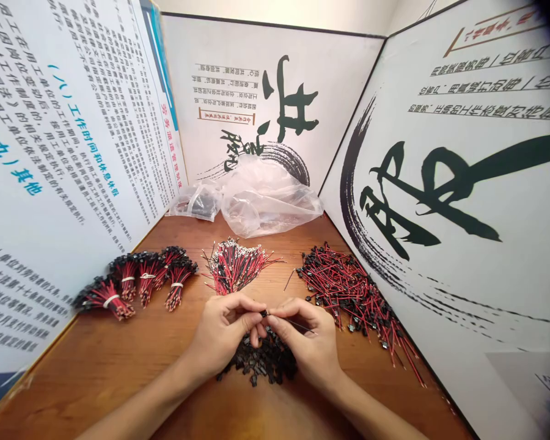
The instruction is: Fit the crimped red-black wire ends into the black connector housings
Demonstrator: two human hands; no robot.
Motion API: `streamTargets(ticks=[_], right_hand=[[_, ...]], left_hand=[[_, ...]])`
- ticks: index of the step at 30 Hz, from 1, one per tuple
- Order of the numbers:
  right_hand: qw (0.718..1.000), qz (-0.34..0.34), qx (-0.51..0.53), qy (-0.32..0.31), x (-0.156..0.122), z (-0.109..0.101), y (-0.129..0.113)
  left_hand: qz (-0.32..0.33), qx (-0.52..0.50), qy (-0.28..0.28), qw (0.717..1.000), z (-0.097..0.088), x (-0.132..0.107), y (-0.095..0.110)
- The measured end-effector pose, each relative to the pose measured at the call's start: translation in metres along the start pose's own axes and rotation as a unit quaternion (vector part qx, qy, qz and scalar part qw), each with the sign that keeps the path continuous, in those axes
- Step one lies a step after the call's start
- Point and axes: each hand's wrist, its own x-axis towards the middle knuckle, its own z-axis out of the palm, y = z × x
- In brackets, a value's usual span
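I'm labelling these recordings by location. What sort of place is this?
Probably a small hand-assembly workstation: printed panels stand on three sides of a wooden tabletop, which holds tied bundles of red-and-black wires and a pile of small black parts.

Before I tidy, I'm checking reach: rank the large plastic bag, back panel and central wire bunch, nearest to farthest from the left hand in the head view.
1. Central wire bunch, just beyond the left hand
2. Large plastic bag, farther back
3. Back panel, behind the bag
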Motion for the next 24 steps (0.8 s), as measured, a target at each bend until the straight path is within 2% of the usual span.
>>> streamTargets(ticks=[5, 9, 12, 16, 18, 20, 21, 24], right_hand=[[0.999, 0.000, 0.053, 0.000, -0.002, 0.004, -0.001], [0.998, 0.007, 0.059, -0.013, -0.001, 0.006, 0.002], [0.999, 0.010, 0.001, -0.030, 0.004, 0.000, 0.008], [0.982, -0.060, -0.153, -0.092, 0.024, -0.018, 0.022], [0.960, -0.084, -0.231, -0.138, 0.041, -0.027, 0.031], [0.921, -0.111, -0.333, -0.172, 0.061, -0.031, 0.040], [0.892, -0.121, -0.390, -0.194, 0.071, -0.032, 0.043], [0.778, -0.124, -0.564, -0.246, 0.098, -0.030, 0.048]], left_hand=[[0.000, -0.019, -0.001, 1.000, 0.004, -0.003, -0.003], [-0.032, -0.035, 0.007, 0.999, 0.003, 0.000, -0.008], [-0.049, -0.042, 0.015, 0.998, 0.001, 0.004, -0.010], [-0.046, -0.038, 0.037, 0.998, -0.005, 0.010, -0.005], [-0.032, -0.026, 0.070, 0.997, -0.011, 0.014, -0.001], [-0.013, -0.012, 0.104, 0.994, -0.017, 0.017, 0.000], [-0.005, -0.007, 0.116, 0.993, -0.020, 0.019, -0.001], [0.001, 0.008, 0.126, 0.992, -0.028, 0.024, -0.006]])
